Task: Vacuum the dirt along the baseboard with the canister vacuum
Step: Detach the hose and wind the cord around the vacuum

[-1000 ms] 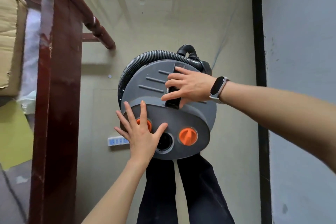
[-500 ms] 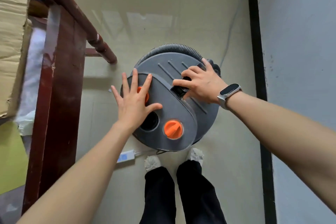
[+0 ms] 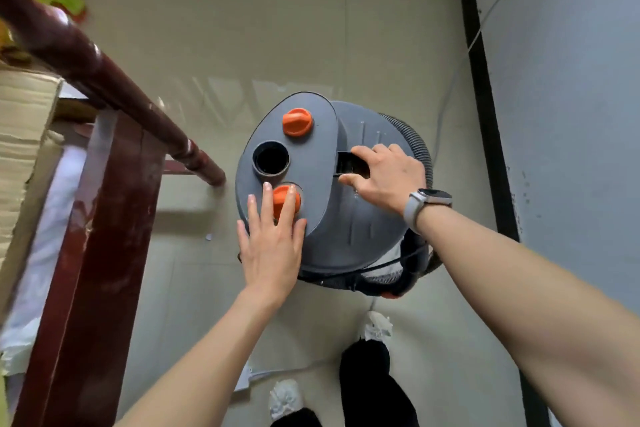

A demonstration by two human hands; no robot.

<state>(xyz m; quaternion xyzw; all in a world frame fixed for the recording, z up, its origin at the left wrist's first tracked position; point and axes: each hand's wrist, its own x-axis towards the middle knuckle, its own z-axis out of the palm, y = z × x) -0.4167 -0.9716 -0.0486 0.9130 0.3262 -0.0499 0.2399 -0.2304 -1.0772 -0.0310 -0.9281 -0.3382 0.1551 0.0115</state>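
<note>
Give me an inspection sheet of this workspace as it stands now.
Surface: beige tiled floor, glossy, with a small pale scrap near the wooden frame.
Job's things: grey canister vacuum seen from above; two orange knobs, one uncovered; open round port; ribbed hose wrapped round the body.
Clutter: power strip on the floor by the feet.
Grippers: left hand flat on the lid, fingers over the nearer knob; right hand curled at the handle recess.
Cables: thin cord running along the right wall.
Surroundings: black baseboard, dark red wooden frame, cardboard box.
</note>
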